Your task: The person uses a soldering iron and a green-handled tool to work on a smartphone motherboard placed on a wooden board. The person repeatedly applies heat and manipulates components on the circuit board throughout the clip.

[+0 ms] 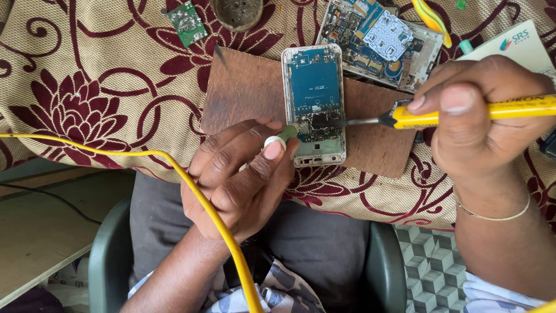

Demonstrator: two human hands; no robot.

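Yellow cable (191,191) drapes across the left hand (240,179), whose fingers pinch a small green-and-white piece (282,137) at the opened phone (314,104) on the brown board (249,87). Right hand (480,116), fingers wrapped tight, holds the yellow soldering iron (463,113) with its tip on the phone's board. A snagged cable could jerk the iron onto neighbouring parts or fingertips.

The left hand (243,179) is curling, thumb pinching against fingertips at one o'clock; the right hand (480,110) is clenching, thumb flat, pointing nine o'clock.
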